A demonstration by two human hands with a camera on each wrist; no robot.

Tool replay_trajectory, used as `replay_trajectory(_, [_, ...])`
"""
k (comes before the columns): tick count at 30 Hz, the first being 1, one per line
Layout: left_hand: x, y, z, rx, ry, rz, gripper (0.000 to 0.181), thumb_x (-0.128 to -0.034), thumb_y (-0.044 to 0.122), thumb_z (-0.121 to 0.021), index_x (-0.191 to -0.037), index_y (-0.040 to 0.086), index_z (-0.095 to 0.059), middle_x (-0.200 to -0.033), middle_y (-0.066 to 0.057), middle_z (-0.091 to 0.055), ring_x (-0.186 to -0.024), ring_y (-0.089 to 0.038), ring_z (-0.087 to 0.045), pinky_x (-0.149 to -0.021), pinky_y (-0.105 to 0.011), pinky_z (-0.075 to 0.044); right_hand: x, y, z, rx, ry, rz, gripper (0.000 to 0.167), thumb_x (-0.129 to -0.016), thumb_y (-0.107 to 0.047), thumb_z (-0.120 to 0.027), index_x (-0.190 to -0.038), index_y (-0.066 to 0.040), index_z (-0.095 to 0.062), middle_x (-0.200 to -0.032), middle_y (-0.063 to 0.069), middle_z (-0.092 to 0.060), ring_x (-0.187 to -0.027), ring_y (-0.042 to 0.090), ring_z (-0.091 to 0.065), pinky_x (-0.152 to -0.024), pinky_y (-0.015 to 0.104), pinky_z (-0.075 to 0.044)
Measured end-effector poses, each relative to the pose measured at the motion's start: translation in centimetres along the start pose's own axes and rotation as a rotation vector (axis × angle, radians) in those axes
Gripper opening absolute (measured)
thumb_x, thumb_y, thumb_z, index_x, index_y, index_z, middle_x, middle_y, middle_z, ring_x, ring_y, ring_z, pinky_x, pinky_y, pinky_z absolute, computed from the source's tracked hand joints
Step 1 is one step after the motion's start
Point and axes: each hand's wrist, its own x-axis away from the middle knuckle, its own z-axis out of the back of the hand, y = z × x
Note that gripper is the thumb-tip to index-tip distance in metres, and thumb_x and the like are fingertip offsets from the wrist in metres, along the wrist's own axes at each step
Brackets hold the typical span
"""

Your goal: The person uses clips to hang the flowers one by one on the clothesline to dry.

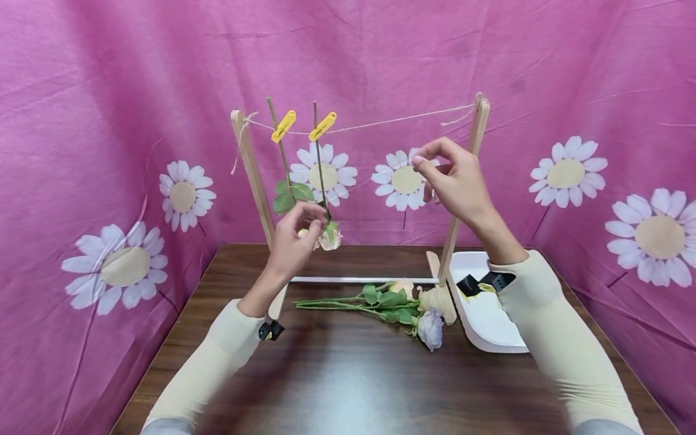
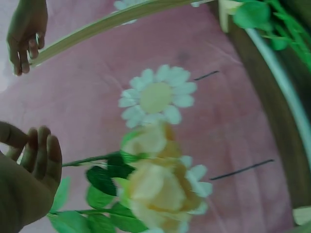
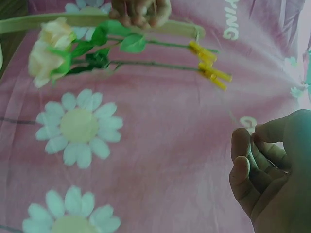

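Two artificial roses hang upside down from a string [image 1: 402,119], each stem fixed by a yellow clothespin [image 1: 284,126], the other clothespin [image 1: 323,127] being just to the right. Their pale peach blooms [image 3: 46,60] point down. Beside the lower part of the hanging roses, my left hand [image 1: 296,241] has loosely bent fingers and no visible object in its grasp; it partly hides the blooms in the head view. My right hand [image 1: 457,181] is raised near the right post, below the string. Its fingers are loosely bent, thumb near index finger, with nothing seen between them.
A wooden frame with a left post [image 1: 252,175] and right post [image 1: 449,241] carries the string. Several roses [image 1: 391,302] lie on the brown table [image 1: 337,386] by the white bottom bar [image 1: 364,280]. To the right sits a white tray [image 1: 489,338], partly behind my right sleeve.
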Motion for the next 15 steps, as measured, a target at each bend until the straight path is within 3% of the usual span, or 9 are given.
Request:
replay_trajectory(4, [1.5, -1.6, 0.1, -0.029, -0.116, 0.005, 0.016, -0.0985, -0.008, -0.057, -0.109, -0.005, -0.069, -0.096, -0.018, -0.072, -0.085, -0.031, -0.071, -0.066, -0.019, -0.055, 1.1, 1.7, 1.7, 0.048, 0.003, -0.033, 0.021, -0.105, -0.017, -0.07, -0.111, 0.003, -0.068, -0.089, -0.007, -0.072, -0.045, 0.012, -0.06, -0.041, 0.022, -0.046])
replay_trajectory(9, [3.0, -3.3, 0.4, -0.032, -0.256, 0.1, 0.016, -0.1024, -0.004, -0.057, -0.109, 0.0, -0.071, -0.097, -0.016, -0.073, -0.089, -0.028, -0.072, -0.073, -0.027, -0.059, 2.6, 3.7, 3.7, 0.135, -0.012, -0.105, 0.023, -0.105, -0.023, -0.07, -0.108, 0.0, -0.071, -0.078, -0.014, -0.072, -0.047, 0.014, -0.06, -0.042, 0.024, -0.045])
replay_trajectory(12, [3.9, -4.4, 0.5, -0.031, -0.33, 0.143, 0.018, -0.103, -0.004, -0.057, -0.11, 0.003, -0.073, -0.099, -0.016, -0.074, -0.09, -0.024, -0.073, -0.075, -0.029, -0.06, 3.5, 5.1, 4.9, 0.197, -0.053, -0.153, 0.026, -0.105, -0.028, -0.07, -0.105, -0.002, -0.072, -0.07, -0.009, -0.069, -0.048, 0.015, -0.058, -0.042, 0.025, -0.045])
replay_trajectory(15, [4.8, -5.6, 0.6, -0.04, -0.389, 0.163, 0.021, -0.1022, -0.005, -0.058, -0.11, 0.005, -0.075, -0.101, -0.016, -0.075, -0.092, -0.029, -0.074, -0.076, -0.029, -0.06, 4.6, 6.6, 6.2, 0.27, -0.134, -0.189, 0.028, -0.107, -0.03, -0.068, -0.1, -0.003, -0.073, -0.062, -0.001, -0.064, -0.048, 0.015, -0.054, -0.042, 0.026, -0.042])
